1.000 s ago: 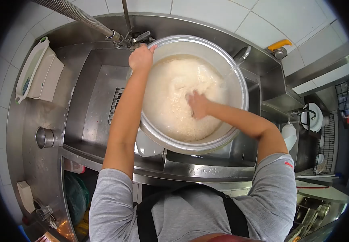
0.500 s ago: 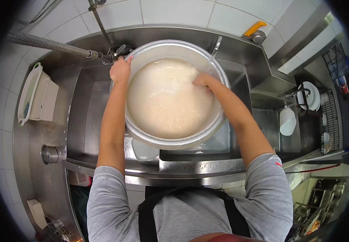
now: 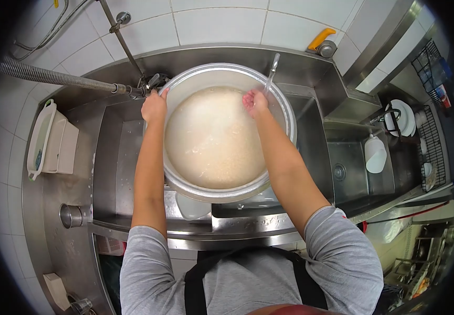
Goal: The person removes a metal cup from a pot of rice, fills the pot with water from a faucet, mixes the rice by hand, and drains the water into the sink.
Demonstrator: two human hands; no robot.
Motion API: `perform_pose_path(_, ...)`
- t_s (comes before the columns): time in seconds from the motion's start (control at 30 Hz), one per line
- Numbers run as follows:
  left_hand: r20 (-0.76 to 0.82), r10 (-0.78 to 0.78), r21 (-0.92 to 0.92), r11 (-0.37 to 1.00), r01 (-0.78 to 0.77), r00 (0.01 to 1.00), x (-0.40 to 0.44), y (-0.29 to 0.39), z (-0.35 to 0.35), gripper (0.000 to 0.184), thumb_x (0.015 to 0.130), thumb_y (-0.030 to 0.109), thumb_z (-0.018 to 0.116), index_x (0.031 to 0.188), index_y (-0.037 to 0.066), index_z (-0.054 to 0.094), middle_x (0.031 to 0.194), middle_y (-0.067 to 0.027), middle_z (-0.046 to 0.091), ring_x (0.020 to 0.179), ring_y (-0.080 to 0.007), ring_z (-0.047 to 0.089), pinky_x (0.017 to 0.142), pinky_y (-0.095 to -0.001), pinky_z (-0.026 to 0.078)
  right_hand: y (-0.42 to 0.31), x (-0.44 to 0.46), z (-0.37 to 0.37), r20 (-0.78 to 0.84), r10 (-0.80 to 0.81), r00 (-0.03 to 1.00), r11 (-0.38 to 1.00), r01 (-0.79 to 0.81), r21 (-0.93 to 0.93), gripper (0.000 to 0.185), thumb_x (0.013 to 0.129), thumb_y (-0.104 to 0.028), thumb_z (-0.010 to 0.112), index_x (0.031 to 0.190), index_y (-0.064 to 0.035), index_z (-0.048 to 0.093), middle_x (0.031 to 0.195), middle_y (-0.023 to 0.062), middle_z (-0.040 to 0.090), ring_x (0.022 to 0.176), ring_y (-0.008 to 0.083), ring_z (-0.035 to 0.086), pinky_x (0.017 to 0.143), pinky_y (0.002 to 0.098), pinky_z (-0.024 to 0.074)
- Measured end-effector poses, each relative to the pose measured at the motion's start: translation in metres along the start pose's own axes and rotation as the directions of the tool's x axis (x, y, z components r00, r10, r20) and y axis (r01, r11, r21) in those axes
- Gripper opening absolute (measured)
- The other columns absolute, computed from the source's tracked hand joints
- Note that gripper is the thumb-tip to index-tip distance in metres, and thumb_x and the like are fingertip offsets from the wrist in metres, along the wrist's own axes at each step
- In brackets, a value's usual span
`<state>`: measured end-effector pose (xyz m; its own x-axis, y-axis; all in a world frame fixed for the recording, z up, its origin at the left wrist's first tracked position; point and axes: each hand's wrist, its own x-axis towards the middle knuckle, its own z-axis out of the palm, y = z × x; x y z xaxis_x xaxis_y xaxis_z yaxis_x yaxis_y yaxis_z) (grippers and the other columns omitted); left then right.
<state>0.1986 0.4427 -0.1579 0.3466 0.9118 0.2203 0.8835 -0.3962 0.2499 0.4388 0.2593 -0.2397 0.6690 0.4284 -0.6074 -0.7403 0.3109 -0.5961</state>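
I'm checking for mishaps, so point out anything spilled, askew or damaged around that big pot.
Nothing stands out: the pot sits over the sink, its cloudy contents contained, with no visible damage.

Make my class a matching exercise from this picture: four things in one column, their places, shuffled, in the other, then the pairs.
Things
1. Left hand
2. Right hand
3. White container
4. Metal cup

Places
A. In the small basin at the picture's right
B. On the rim of the large pot
C. On the counter at the picture's left
D. Within the pot's rim, beside the tap

Pairs: 1-B, 2-D, 3-A, 4-C
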Motion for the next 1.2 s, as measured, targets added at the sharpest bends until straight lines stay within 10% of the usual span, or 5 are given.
perform_pose_path(0.27, 0.005, -0.003, -0.026, 1.000, 0.003, 1.000, 0.001, -0.003, 0.002, 0.061, 0.083, 0.059, 0.037, 0.101, 0.004, 0.056, 0.091, -0.0208, 0.062, 0.087, -0.0367, 0.060, 0.073, -0.0456, 0.048, -0.002, 0.005, -0.010, -0.078, 0.169, 0.983, 0.928, -0.132, 0.349, 0.022, 0.087, -0.022, 0.041, 0.071, -0.0084, 0.049, 0.059, 0.0012, 0.050, 0.051, 0.0119, 0.050, 0.041, 0.0242, 0.0385)
perform_pose_path(0.4, 0.014, -0.006, -0.022, 1.000, 0.006, 1.000, -0.001, -0.002, 0.002, 0.061, 0.083, 0.059, 0.037, 0.101, 0.004, 0.056, 0.092, -0.0207, 0.062, 0.088, -0.0363, 0.060, 0.074, -0.0451, 0.048, -0.006, 0.015, -0.010, -0.194, 0.176, 0.965, 0.912, -0.233, -0.337, 0.020, 0.081, -0.018, 0.042, 0.065, -0.0108, 0.050, 0.058, 0.0045, 0.051, 0.057, 0.0132, 0.052, 0.046, 0.0296, 0.0416)
perform_pose_path(0.5, 0.019, -0.008, -0.026, 1.000, 0.009, 1.000, 0.001, -0.003, 0.001, 0.061, 0.083, 0.059, 0.037, 0.102, 0.004, 0.055, 0.092, -0.0208, 0.062, 0.088, -0.0363, 0.060, 0.074, -0.0449, 0.048, -0.020, 0.001, 0.004, 0.101, -0.076, 0.992, 0.113, 0.109, -0.988, 0.022, 0.078, -0.021, 0.046, 0.063, -0.0072, 0.053, 0.060, 0.0085, 0.056, 0.057, 0.0216, 0.056, 0.049, 0.0350, 0.0442)
perform_pose_path(0.63, 0.017, -0.009, -0.025, 1.000, 0.009, 1.000, -0.001, -0.002, 0.001, 0.061, 0.083, 0.059, 0.037, 0.103, 0.004, 0.055, 0.092, -0.0207, 0.062, 0.088, -0.0363, 0.060, 0.074, -0.0450, 0.048, -0.012, 0.025, -0.004, 0.739, 0.126, 0.662, -0.877, 0.422, -0.228, 0.014, 0.070, -0.011, 0.052, 0.073, -0.0031, 0.063, 0.076, 0.0153, 0.063, 0.073, 0.0320, 0.060, 0.068, 0.0386, 0.0478)
perform_pose_path(1.2, 0.054, -0.019, 0.022, 1.000, 0.018, 0.998, 0.000, -0.006, 0.002, 0.062, 0.084, 0.059, 0.035, 0.110, 0.007, 0.055, 0.093, -0.0202, 0.062, 0.088, -0.0363, 0.060, 0.074, -0.0447, 0.048, -0.113, 0.016, -0.060, 0.516, -0.658, 0.548, -0.380, 0.349, -0.856, 0.029, 0.083, -0.028, 0.053, 0.085, 0.0000, 0.060, 0.081, 0.0226, 0.061, 0.077, 0.0355, 0.061, 0.068, 0.0423, 0.0477)
